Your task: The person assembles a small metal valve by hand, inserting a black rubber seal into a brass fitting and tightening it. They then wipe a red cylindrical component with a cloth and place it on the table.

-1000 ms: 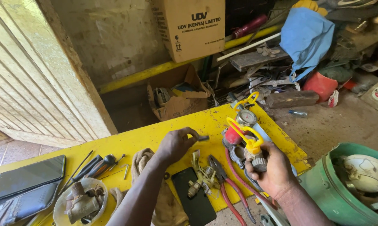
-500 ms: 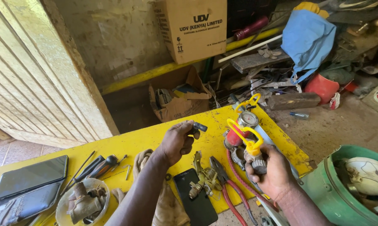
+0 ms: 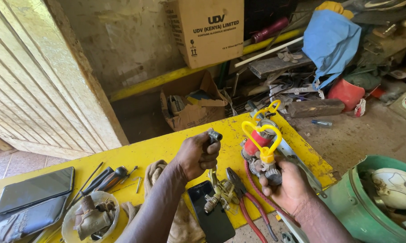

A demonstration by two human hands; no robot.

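Note:
My left hand is raised above the yellow table and pinches a small dark metal fitting between thumb and fingers. My right hand grips a valve assembly with a yellow loop handle and a red body, held upright over the table's right part. A red hose trails from the assembly toward me. Between my hands lie a brass fitting on a black phone and red-handled pliers.
Screwdrivers, a cloth, a bowl of metal parts and a dark tablet lie on the table's left. A green drum stands at right. Cardboard boxes, scrap and a blue cloth fill the floor behind.
My left hand has lifted the small fitting higher and brought it nearer the valve assembly. My right hand has stayed almost still.

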